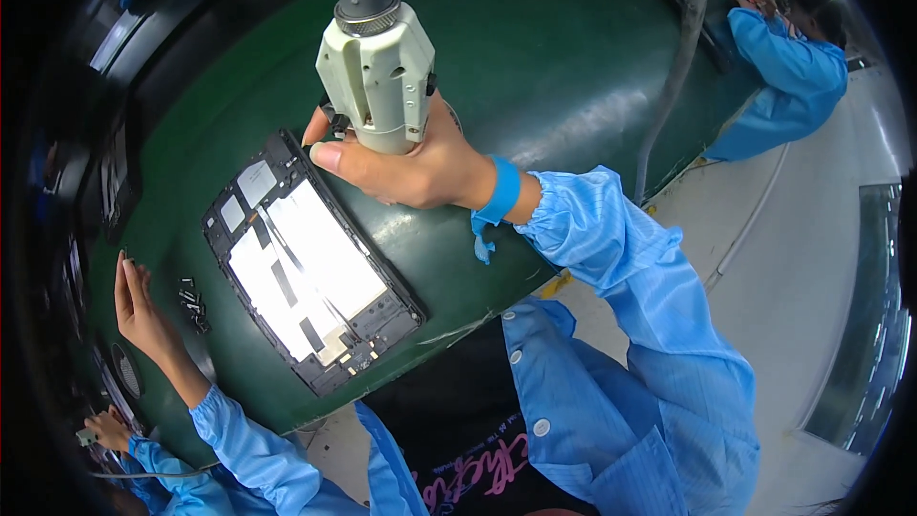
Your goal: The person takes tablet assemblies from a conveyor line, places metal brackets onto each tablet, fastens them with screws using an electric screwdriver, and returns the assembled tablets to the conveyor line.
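My right hand (411, 162) is wrapped round the lower end of a pale electric screwdriver (377, 72) with a grey corrugated collar on top; its tip is hidden. Below the hand, an opened tablet (310, 272) lies at a slant on the green table, showing a black frame, silvery battery area and thin ribbon strips. The thumb is beside the tablet's upper corner; I cannot tell if it touches. My left hand (141, 311) is raised left of the tablet, fingertips pinched together over something tiny and dark. Nearest to it is a small heap of black parts (193, 306).
The green table (564, 48) curves across the view. A grey hose (680, 67) hangs at right. Co-workers in blue sit at far right (793, 67) and lower left (172, 478). Dark trays or devices line the left side, near a round speaker-like grille (125, 369).
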Demonstrator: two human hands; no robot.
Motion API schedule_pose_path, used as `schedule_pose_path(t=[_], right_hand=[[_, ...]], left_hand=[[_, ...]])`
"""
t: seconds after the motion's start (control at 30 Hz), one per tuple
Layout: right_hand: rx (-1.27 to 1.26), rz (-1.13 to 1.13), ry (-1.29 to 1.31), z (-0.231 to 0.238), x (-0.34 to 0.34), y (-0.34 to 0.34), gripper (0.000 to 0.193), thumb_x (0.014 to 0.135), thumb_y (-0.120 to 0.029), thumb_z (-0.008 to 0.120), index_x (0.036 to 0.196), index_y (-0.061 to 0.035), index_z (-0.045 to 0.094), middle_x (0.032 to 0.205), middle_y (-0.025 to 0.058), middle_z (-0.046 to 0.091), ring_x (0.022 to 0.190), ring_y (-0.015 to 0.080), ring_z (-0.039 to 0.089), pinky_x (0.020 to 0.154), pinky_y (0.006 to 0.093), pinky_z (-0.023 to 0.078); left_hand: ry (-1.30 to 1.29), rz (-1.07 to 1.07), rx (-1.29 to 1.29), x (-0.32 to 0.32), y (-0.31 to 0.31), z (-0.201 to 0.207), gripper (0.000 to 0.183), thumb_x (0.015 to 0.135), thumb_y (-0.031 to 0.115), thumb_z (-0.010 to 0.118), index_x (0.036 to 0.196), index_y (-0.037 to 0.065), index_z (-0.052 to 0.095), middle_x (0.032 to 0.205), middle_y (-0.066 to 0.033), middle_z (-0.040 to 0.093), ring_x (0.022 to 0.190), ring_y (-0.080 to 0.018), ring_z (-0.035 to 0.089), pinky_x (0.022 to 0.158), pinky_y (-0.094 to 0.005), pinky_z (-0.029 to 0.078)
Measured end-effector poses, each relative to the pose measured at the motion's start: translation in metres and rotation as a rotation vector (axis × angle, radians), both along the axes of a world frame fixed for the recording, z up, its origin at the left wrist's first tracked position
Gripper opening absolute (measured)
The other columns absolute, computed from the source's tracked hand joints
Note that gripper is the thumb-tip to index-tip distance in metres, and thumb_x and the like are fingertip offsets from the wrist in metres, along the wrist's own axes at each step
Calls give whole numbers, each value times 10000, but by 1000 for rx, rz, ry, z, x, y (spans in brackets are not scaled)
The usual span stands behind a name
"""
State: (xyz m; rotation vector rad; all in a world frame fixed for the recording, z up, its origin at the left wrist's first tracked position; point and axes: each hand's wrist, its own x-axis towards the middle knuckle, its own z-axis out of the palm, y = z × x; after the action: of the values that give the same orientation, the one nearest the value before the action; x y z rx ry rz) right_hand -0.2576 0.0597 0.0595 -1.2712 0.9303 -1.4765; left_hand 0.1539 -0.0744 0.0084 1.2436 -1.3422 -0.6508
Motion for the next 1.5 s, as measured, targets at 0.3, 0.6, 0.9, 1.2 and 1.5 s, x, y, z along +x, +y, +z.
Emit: schedule_pose_path(t=[0.3, 0.6, 0.9, 1.2, 1.5], right_hand=[[-229, -84, 39, -14, 4, -9, 148, 855, -177, 704, 891, -37, 671, 702, 28, 656, 666, 102, 625, 617, 286, 498], [-164, -59, 29, -15, 5, -10, 196, 826, -193, 714, 894, -21, 651, 690, 45, 643, 632, 110, 596, 594, 297, 484], [-140, 12, 4, -16, 2, -10, 229, 806, -217, 726, 910, -20, 670, 777, 94, 702, 722, 151, 680, 659, 304, 536], [-177, -10, -1, -16, 2, -8, 228, 801, -199, 726, 926, -16, 670, 793, 101, 709, 725, 182, 693, 669, 311, 544], [-202, -59, 140, -15, 1, -7, 230, 798, -196, 721, 927, -12, 672, 766, 105, 702, 692, 193, 691, 644, 315, 536]], left_hand=[[-25, 6, -5, -4, 5, 4, 352, 986, 177, 614, 1279, -19, 612, 1222, -91, 645, 984, -119, 616, 916, -295, 507], [-5, -19, 25, 14, -1, -2, 371, 977, 158, 623, 1287, -42, 589, 1205, -117, 635, 1043, -158, 618, 950, -292, 498], [30, -28, 35, 11, -2, -5, 347, 979, 152, 619, 1277, -26, 605, 1176, -112, 652, 1019, -151, 629, 938, -294, 503], [29, -50, 30, 8, 0, -5, 354, 982, 142, 613, 1291, -30, 592, 1180, -116, 648, 1001, -144, 626, 921, -291, 500], [58, -76, 24, 7, 0, -5, 347, 981, 135, 613, 1282, -38, 595, 1175, -116, 650, 995, -144, 628, 909, -286, 502]])
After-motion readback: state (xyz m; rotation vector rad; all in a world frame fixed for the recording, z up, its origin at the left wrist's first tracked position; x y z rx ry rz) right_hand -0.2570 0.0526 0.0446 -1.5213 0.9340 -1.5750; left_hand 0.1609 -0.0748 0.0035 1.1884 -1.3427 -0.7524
